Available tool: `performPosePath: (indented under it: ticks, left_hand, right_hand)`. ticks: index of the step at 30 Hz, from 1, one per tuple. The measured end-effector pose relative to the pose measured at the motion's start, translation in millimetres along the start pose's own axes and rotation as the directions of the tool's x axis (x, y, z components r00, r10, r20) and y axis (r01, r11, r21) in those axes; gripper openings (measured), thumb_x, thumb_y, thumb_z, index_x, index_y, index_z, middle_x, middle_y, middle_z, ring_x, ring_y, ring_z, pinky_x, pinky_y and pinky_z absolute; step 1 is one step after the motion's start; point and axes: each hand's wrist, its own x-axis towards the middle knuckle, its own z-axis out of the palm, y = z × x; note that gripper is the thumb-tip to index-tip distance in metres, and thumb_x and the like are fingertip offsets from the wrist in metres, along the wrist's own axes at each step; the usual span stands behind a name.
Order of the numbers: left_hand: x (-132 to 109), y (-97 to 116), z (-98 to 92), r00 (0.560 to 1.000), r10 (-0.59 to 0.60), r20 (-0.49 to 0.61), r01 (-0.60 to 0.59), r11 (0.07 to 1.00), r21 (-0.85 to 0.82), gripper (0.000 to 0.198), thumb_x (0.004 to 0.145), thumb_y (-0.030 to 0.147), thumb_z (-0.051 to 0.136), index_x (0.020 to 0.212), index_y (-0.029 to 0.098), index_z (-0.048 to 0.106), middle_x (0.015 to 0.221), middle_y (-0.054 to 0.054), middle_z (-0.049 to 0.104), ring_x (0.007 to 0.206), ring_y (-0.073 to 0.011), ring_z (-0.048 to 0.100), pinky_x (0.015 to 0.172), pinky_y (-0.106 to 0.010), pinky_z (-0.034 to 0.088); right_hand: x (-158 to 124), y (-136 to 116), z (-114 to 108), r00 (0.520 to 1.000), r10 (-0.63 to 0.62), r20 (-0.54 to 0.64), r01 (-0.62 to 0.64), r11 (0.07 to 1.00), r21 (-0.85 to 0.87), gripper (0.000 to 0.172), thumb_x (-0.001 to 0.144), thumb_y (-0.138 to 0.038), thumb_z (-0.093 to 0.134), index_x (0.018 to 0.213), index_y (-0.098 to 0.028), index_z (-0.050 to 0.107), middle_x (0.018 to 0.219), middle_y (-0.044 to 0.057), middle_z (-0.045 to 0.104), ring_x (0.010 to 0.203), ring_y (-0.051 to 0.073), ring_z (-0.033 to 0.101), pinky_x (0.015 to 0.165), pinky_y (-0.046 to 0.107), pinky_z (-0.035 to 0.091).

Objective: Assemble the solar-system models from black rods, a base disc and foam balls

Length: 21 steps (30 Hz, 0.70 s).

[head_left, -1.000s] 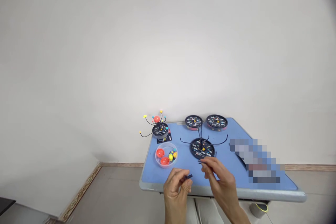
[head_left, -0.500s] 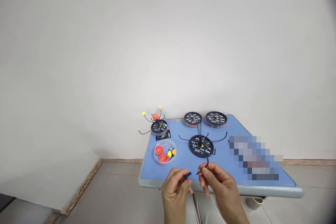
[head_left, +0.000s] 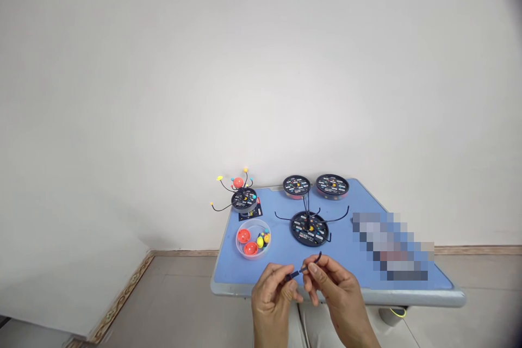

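Note:
Near the table's front edge, my left hand [head_left: 274,293] pinches a short black connector piece [head_left: 294,275] between thumb and fingers. Just to its right, my right hand [head_left: 332,285] grips a thin, curved black rod [head_left: 317,259]. The rod's lower end is at the connector's tip; I cannot tell whether it has gone in. Beyond my hands stands a round black base [head_left: 309,235] printed with planets, with several curved black arms rising from its centre post. Left of it is a clear round tub [head_left: 253,256] holding red half-spheres [head_left: 243,236] and small coloured balls [head_left: 260,242].
A finished-looking planet model [head_left: 243,201] with coloured balls stands at the back left, on a black card [head_left: 256,210]. Two round lidded boxes [head_left: 297,185] sit at the back of the blue table [head_left: 277,272]. A pixelated patch [head_left: 391,250] covers something on the right.
My hands have come closer together, bringing the rod's end to the connector. The whole view has shifted slightly, so the table appears a little further left and lower.

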Motion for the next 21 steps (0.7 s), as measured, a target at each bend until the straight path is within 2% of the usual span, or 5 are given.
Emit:
performPosePath:
  ticks: [21]
  left_hand:
    - [3.4,1.7,3.9,1.000,0.023,0.012,-0.023,1.000,-0.007,0.013,0.086,0.026,0.069,0.095,0.024,0.079,0.079,-0.002,0.065,0.052,-0.0113,0.065,0.052,-0.021,0.056]
  right_hand:
    - [-1.4,-2.1,1.6,1.000,0.005,-0.001,-0.005,1.000,-0.027,0.033,0.073,-0.048,0.079,0.076,-0.016,0.069,0.053,0.000,0.064,0.041,0.010,0.052,0.047,0.024,0.044]
